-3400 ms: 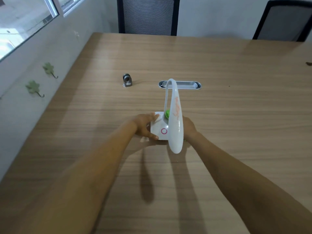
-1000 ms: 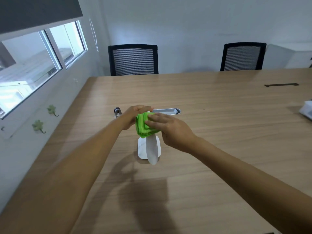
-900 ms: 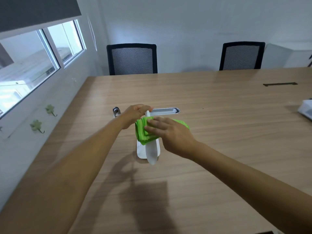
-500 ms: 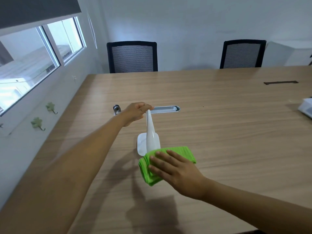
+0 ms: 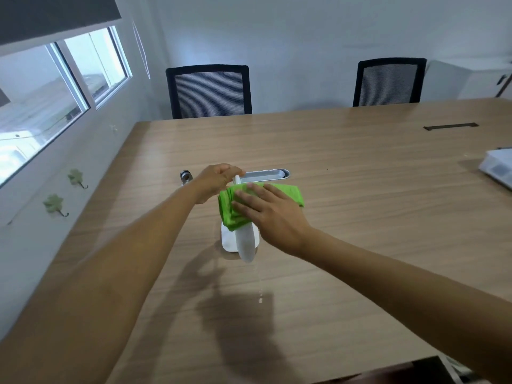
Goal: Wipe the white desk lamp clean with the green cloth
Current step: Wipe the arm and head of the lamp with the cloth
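Observation:
The white desk lamp [image 5: 247,243] stands on the wooden table [image 5: 360,217], its long head pointing toward me over its square base. My left hand [image 5: 217,182] grips the bend at the top of the lamp's arm. A folded green cloth [image 5: 230,210] lies over the upper half of the lamp head. My right hand [image 5: 270,210] presses flat on the cloth, fingers spread, so most of the head under it is hidden. Only the head's near tip and part of the base show below the cloth.
A small metal cylinder [image 5: 185,176] sits left of the lamp and a silver cable slot [image 5: 266,174] lies just behind it. A white box [image 5: 498,169] rests at the right edge. Two black mesh chairs [image 5: 209,91] [image 5: 389,81] stand at the far side.
Half a second ago the cloth and my right hand were at the near tip of the lamp head; they have slid back up toward the bend. My left hand kept its grip.

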